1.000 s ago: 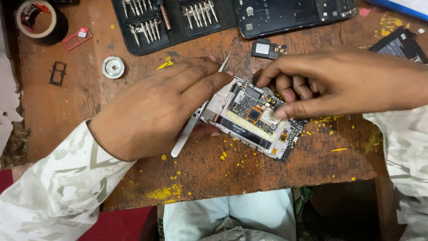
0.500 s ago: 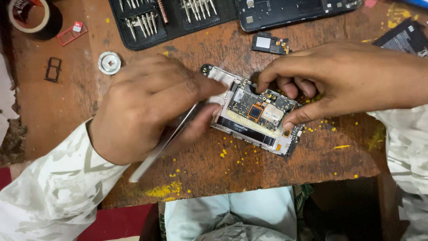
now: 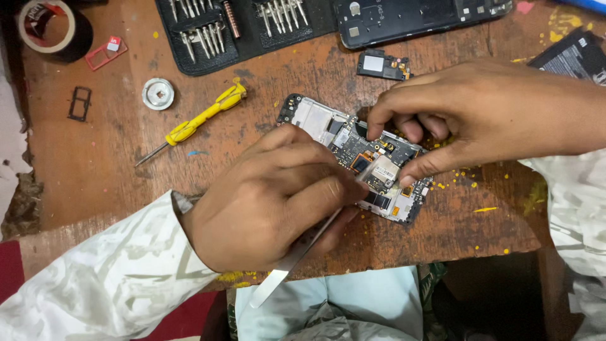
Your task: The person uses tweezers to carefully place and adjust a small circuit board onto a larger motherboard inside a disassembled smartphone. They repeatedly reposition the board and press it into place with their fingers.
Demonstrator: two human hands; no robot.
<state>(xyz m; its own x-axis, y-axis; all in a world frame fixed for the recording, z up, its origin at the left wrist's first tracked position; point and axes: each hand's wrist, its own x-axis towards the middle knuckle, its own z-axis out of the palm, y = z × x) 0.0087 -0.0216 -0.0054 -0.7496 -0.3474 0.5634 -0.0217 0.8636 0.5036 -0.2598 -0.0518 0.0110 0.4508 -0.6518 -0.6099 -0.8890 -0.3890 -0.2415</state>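
The opened phone [image 3: 356, 158] lies at a slant in the middle of the worn wooden surface [image 3: 95, 158], its circuit boards facing up. The left hand [image 3: 278, 196] rests over the phone's lower left side, and its fingers are closed around a flat metal pry tool [image 3: 287, 265]. The tool's handle end sticks out toward the person's lap, while its tip reaches onto the boards near a small silver shield. The right hand [image 3: 480, 110] comes in from the right; its thumb and forefinger pinch narrowly at the phone's upper right edge, touching the frame and holding it down.

A yellow screwdriver [image 3: 196, 123] lies on the surface to the left of the phone, well apart from both hands. Beside it, further left, sits a small round metal cap [image 3: 158, 93]. A black case of screwdriver bits [image 3: 240, 28] lies open along the top edge, with a dark phone back cover [image 3: 410, 19] to its right. A roll of tape [image 3: 50, 28] sits in the top left corner.
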